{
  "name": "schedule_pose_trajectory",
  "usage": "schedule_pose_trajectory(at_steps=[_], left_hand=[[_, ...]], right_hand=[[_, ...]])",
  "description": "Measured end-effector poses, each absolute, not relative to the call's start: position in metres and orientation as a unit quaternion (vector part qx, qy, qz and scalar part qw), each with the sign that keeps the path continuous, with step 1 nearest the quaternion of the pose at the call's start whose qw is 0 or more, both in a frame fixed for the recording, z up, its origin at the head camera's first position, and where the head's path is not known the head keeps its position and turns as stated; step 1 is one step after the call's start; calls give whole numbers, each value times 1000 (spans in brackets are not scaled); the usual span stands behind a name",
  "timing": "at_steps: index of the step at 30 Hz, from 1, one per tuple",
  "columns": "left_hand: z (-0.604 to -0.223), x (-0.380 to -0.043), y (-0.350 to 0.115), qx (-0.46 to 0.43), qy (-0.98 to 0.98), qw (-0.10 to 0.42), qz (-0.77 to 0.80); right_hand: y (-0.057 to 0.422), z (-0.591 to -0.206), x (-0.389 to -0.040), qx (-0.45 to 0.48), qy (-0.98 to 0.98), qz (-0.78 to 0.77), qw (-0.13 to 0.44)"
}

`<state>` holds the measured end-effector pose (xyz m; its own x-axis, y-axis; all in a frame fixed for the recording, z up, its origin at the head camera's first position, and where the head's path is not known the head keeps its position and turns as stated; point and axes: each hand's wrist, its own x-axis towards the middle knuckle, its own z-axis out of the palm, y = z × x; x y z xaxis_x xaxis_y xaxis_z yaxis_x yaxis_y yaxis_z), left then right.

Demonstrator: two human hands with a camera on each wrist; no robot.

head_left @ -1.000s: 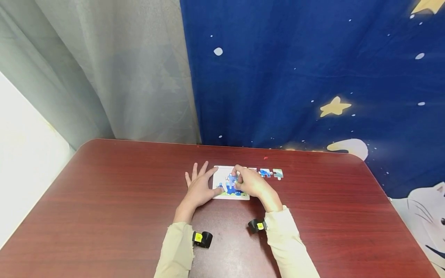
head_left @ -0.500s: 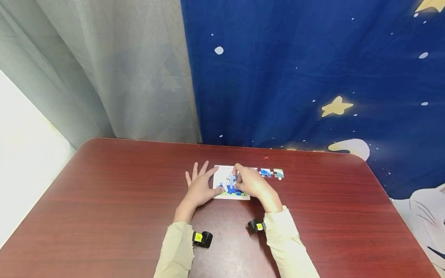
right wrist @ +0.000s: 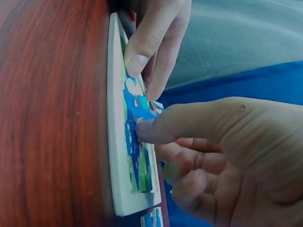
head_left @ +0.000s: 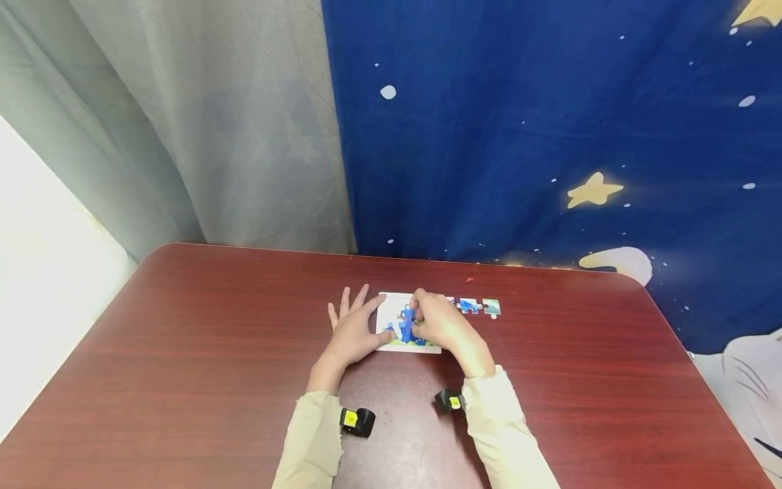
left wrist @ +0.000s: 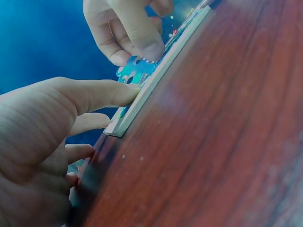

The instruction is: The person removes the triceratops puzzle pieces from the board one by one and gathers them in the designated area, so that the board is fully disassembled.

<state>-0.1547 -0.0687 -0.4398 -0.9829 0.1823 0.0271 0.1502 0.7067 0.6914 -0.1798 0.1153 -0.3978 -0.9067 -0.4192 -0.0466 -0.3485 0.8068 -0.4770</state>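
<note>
A white-rimmed jigsaw board (head_left: 408,349) with a blue and green picture lies flat on the table. My left hand (head_left: 351,334) rests at its left edge with fingers spread, and its thumb (left wrist: 124,93) presses on the board near the front left corner. Over the middle of the board, my right hand (head_left: 444,322) pinches a blue puzzle piece (head_left: 407,314) between thumb and curled fingers. The piece (left wrist: 133,71) stands tilted in the left wrist view, raised at one side. My right hand covers much of the board's right half.
Loose puzzle pieces lie in a row right of the board, among them a blue one (head_left: 469,306) and a green one (head_left: 491,308). A small red bit (head_left: 470,279) lies behind them. The dark red table (head_left: 214,353) ends at curtains.
Both hands stay nearly in place. The piece in my right fingers has shifted its tilt, looking darker blue now where it was pale before. The head view has moved slightly.
</note>
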Motion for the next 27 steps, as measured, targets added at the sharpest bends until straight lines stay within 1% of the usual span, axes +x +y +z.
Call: schedule_pose_trajectory(at_steps=[5,12,15,21,27], left_hand=[[-439,-153,-68,90,922,19,375],[-438,-153,-69,91,922,16,376],[-438,-153,-69,95,921,14,379],[-439,-152,-69,96,919,13,382],[-439,-153,-69,95,920,11,381]], right_hand=[[122,-396,-180,-202,943,-257,58],[143,-387,-179,-214,933,-290,1],[157,-384,-177,-217,929,-300,-11],[187,-385,-173,-212,928,-306,-24],[213,-387,-171,-182,936,-300,-11]])
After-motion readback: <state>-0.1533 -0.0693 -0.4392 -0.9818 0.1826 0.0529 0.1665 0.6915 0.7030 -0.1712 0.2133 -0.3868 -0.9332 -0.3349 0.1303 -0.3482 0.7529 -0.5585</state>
